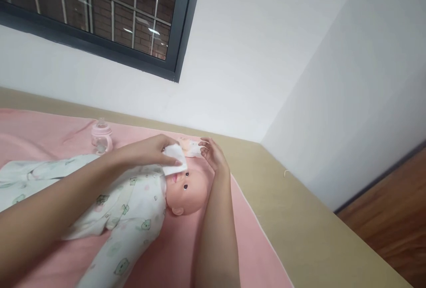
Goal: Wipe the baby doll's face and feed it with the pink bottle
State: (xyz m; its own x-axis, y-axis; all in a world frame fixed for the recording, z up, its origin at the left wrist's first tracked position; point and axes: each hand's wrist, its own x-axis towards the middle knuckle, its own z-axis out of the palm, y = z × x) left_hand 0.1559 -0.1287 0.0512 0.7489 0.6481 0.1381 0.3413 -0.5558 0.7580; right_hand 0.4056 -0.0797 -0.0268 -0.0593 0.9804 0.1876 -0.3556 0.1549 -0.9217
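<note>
A baby doll (193, 197) lies on its back, its head toward the right, in a white outfit (133, 208) with green and pink prints. My left hand (156, 150) pinches a white wipe (175, 163) between thumb and fingers, against or just over the doll's cheek by the mouth. Beyond the doll's head, my right hand (214, 157) has loosely curled fingers, held apart, at the end of a white and orange packet (193, 147). Whether they touch the packet, I cannot tell. My left forearm crosses over the doll's body and hides part of it.
A pink baby bottle (101, 137) with a handle stands behind the doll on the pink sheet (253, 243). Under the sheet is a light wooden tabletop (282, 203), bordered by white walls (239, 66). A dark-framed, barred window (176, 53) is set above.
</note>
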